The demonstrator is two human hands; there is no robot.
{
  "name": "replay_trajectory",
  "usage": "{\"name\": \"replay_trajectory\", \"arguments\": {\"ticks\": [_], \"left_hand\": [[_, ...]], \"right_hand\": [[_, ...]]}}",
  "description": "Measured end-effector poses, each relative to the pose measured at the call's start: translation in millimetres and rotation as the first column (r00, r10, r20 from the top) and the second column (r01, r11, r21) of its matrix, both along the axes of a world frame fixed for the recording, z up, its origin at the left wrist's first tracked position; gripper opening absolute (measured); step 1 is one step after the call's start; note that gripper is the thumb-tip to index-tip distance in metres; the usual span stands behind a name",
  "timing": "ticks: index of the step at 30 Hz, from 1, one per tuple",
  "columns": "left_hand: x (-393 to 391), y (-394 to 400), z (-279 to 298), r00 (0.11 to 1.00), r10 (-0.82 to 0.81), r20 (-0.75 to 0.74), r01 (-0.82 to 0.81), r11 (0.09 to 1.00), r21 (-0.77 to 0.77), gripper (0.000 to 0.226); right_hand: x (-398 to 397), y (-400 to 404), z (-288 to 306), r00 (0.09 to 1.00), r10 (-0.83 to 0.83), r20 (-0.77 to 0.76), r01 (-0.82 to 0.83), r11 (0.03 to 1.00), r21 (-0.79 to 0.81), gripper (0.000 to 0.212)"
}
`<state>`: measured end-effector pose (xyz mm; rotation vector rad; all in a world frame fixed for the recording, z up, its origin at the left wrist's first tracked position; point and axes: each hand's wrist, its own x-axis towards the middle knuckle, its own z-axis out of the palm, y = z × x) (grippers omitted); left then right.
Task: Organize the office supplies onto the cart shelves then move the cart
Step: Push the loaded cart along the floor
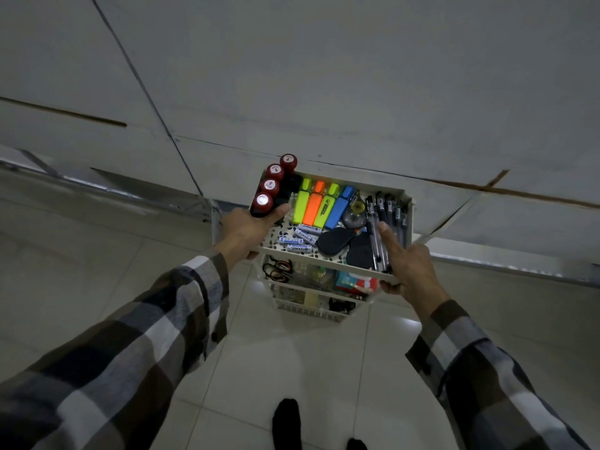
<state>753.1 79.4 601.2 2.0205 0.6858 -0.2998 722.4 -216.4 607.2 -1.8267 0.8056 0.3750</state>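
A white tiered cart (328,259) stands on the tiled floor against a grey wall. Its top shelf holds red-capped stamps (271,186), several highlighters (321,206), batteries (300,238), black oval items (336,240), tape rolls (355,214) and black pens (388,212). Lower shelves show scissors (277,271) and a red-and-teal pack (355,284). My left hand (250,230) grips the top shelf's near left corner, thumb beside the stamps. My right hand (410,266) grips the near right corner, index finger raised over the pens.
A grey wall (357,92) with dark seams rises right behind the cart. A metal strip (97,186) runs along its base. Pale floor tiles (292,358) spread toward me, and my dark-socked feet (287,423) stand just behind the cart.
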Motion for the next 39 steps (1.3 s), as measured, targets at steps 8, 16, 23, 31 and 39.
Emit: {"name": "replay_trajectory", "arguments": {"ticks": [8,16,23,31,39], "left_hand": [[25.3,-15.8,6.0,1.000,0.023,0.018,-0.023,1.000,0.011,0.066],[55.4,-23.1,13.4,0.999,0.033,-0.004,-0.033,0.999,0.002,0.073],[55.9,-26.2,4.2,0.995,0.102,-0.015,-0.102,0.993,-0.066,0.071],[35.4,-45.8,-10.8,0.977,0.211,0.030,-0.207,0.972,-0.113,0.072],[40.5,-61.8,-7.8,0.983,0.175,0.048,-0.169,0.980,-0.102,0.068]], "right_hand": [[32.8,-15.2,-1.6,0.999,0.036,0.012,-0.036,0.999,0.001,0.069],[64.2,-21.8,1.6,0.999,0.039,-0.010,-0.039,0.999,-0.017,0.089],[87.7,-27.8,1.6,0.996,0.093,-0.001,-0.093,0.995,-0.039,0.087],[93.8,-44.8,6.0,0.982,0.189,0.005,-0.189,0.981,-0.050,0.085],[84.1,-63.6,-12.5,0.932,0.319,0.172,-0.248,0.907,-0.340,0.057]]}}
